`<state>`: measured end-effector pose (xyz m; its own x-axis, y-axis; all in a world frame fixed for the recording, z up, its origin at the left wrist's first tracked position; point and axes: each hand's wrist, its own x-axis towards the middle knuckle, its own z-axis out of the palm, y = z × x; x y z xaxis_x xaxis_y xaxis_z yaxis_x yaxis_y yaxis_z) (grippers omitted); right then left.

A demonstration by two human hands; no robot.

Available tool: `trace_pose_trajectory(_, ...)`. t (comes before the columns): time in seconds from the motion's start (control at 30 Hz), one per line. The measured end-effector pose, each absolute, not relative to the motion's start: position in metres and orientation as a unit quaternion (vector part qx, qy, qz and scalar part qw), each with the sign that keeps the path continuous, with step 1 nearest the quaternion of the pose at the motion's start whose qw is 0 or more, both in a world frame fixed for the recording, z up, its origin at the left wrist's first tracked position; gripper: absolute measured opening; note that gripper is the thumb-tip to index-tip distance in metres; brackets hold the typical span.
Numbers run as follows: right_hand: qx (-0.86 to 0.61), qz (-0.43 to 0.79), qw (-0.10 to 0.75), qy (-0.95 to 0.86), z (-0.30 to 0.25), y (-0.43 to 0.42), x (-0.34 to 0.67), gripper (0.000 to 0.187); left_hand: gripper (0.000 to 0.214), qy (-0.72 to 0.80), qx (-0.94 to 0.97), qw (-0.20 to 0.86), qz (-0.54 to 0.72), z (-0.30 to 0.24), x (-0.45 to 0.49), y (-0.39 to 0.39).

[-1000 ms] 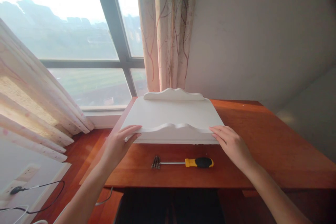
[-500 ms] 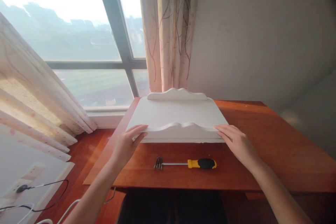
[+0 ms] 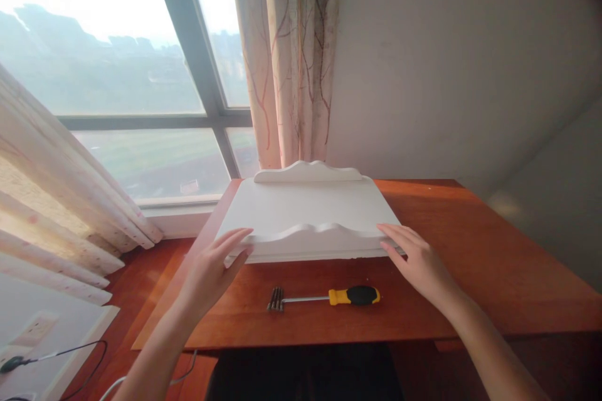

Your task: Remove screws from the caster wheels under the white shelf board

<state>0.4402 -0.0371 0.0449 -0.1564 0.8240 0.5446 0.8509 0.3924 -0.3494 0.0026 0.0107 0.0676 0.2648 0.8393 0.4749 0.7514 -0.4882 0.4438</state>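
Between the left hand (image 3: 214,263) and the right hand (image 3: 421,263), a broad, white, rectangular panel of apparently painted wood (image 3: 310,207) is found lying near level, with a wavy-topped white near rail (image 3: 315,238) at its front edge and a matching white far rail (image 3: 308,173) beyond the fingertips. A change is noted at the near rail: its two ends were gripped half a second ago, whereas both thumbs are now parted from the fingertips. The fingers are held loosely side by side, slightly fanned on the right; nothing is seen to be pinched, and whether light contact remains cannot be told. No plain shift of the panel is detected. The hold is judged to have been eased, with the weight borne from below.

Beyond the fingers, the room is bounded by a plain grey wall (image 3: 446,62) and a dark-framed glass window (image 3: 132,81), flanked by a pale, branch-patterned fabric curtain (image 3: 301,44). Beneath both hands, a reddish-brown wooden table (image 3: 493,276) is seen to extend well past the right fingers. Nearer the wearer than the fingertips, a yellow-and-black-handled screwdriver (image 3: 355,296) is laid crosswise, its metal tip directed leftward at several small, dark metal screws (image 3: 275,299), set side by side.
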Motion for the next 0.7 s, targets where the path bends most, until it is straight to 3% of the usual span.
trace_pose_trajectory(0.2,-0.577,-0.04,0.4,-0.711,0.04,-0.048,0.454,0.032,0.037,0.537,0.726,0.046,0.427,0.061,-0.011,0.0)
trace_pose_trajectory(0.37,-0.627,0.013,0.437,-0.645,0.029,-0.051,0.474,0.032,0.041,0.596,0.635,0.147,0.469,0.05,-0.028,-0.003)
trace_pose_trajectory(0.7,-0.598,0.079,0.47,-0.645,0.038,-0.024,0.45,0.033,0.054,0.589,0.669,0.16,0.424,0.049,-0.017,0.021)
